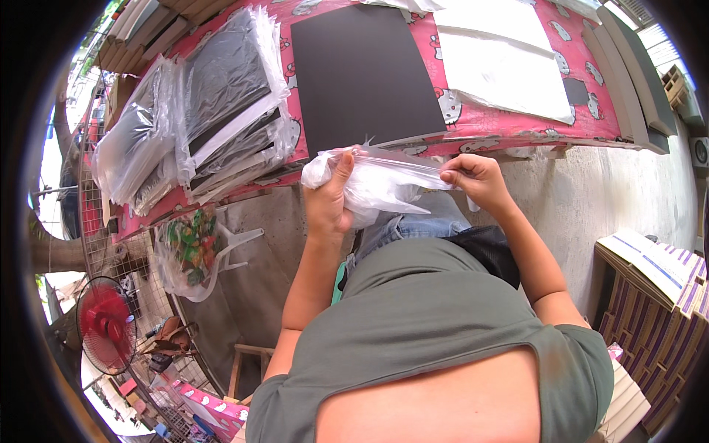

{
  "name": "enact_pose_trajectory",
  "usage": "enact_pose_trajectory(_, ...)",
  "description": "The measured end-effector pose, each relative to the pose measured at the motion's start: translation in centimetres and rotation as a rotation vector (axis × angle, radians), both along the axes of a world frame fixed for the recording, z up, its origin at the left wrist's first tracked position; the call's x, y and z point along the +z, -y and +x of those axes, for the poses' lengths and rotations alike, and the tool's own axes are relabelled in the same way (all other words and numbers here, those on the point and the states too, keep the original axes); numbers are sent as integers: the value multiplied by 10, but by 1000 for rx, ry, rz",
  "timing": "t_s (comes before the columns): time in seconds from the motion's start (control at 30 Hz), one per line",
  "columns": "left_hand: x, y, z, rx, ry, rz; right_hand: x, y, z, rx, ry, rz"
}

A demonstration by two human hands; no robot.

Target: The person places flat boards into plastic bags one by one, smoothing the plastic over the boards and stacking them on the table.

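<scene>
My left hand [332, 193] is closed round a bunched clear plastic bag [377, 184], its thumb pointing up. At the other end my right hand [476, 181] pinches the edge of the same bag, and the thin film is stretched between the two hands. Both hands are over my lap, just in front of the table's near edge. Beyond them a flat black sheet [362, 74] lies on the pink patterned tablecloth [591, 74]. On the left, stacks of black sheets in clear plastic [233, 74] overlap, and some hang over the table edge.
White sheets [502, 59] lie at the table's right, beside thick grey boards [628, 81]. A bag of colourful bits [196, 247] hangs below the table at left, near a red fan [107, 325]. Stacked boxes [657, 310] stand at my right.
</scene>
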State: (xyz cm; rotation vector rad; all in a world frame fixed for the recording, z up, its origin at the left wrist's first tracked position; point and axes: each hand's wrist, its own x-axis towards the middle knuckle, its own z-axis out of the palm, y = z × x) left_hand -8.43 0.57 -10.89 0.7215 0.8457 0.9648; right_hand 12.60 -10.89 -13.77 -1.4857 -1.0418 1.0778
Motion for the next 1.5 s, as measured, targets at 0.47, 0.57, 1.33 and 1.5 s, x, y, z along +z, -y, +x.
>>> enact_pose_trajectory(0.47,-25,-15,-9,-53,-109,-5,2,31,30,20,112,-129)
enact_pose_trajectory(0.57,-18,-22,-9,-52,-145,26,2,72,47,33,159,-26)
enact_pose_trajectory(1.33,0,-18,44,-271,-299,104,12,139,34,-169,120,-77)
enact_pose_trajectory(1.5,5,-6,55,-484,-120,58,61,27,57,-86,652,323)
